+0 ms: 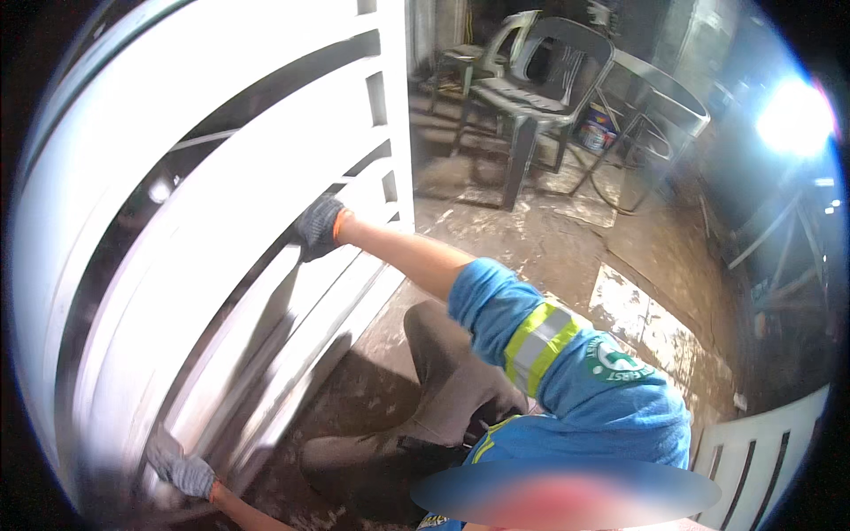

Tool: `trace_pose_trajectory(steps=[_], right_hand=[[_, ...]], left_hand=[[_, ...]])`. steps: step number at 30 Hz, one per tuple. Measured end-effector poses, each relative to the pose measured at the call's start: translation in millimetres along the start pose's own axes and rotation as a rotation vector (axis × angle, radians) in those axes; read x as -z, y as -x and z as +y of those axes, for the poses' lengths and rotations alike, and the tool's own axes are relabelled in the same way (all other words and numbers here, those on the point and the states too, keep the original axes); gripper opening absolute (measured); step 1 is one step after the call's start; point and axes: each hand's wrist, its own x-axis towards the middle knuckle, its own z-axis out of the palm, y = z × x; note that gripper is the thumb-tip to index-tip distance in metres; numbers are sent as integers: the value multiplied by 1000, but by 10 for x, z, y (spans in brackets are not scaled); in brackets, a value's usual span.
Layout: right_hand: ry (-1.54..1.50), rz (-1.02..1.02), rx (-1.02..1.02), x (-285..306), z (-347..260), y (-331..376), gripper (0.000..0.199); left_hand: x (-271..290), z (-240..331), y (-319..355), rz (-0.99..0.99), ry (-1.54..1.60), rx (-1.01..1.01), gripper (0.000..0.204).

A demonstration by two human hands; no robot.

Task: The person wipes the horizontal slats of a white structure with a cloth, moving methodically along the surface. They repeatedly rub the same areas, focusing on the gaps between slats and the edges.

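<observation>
A large white slatted panel (190, 230) stands upright at the left, its long slats parted by dark gaps. My right hand (319, 228), in a dark grey knit glove with an orange cuff, curls its fingers round a slat's edge near the panel's right upright. Lower down, at the panel's bottom left, my left hand (188, 472) in a grey glove touches the slats. Its fingers are smeared, and whether they hold anything is unclear. My right arm, in a blue sleeve with a reflective band, reaches across above my bent legs.
Plastic chairs (549, 80) and a folding metal frame (660, 97) stand at the back, with a paint can (597, 133) between them. A bright lamp (794, 118) shines at far right. Another white slatted piece (768, 460) lies at lower right. The floor (567, 239) is stained.
</observation>
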Motion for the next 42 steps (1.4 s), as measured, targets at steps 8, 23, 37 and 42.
trace_pose_trajectory(steps=[8, 23, 37, 42], right_hand=[[56, -99, -147, -98, 789, 512, 51], [7, -51, -112, 17, 572, 327, 57], [-17, 9, -53, 164, 416, 388, 54], [-15, -1, -54, 26, 542, 299, 53]], left_hand=[[233, 2993, -672, -21, 293, -83, 61], [-202, 1130, -492, 63, 481, -41, 52], [-136, 1299, -439, -2, 573, 15, 50], [258, 1815, -651, -71, 92, -55, 49]])
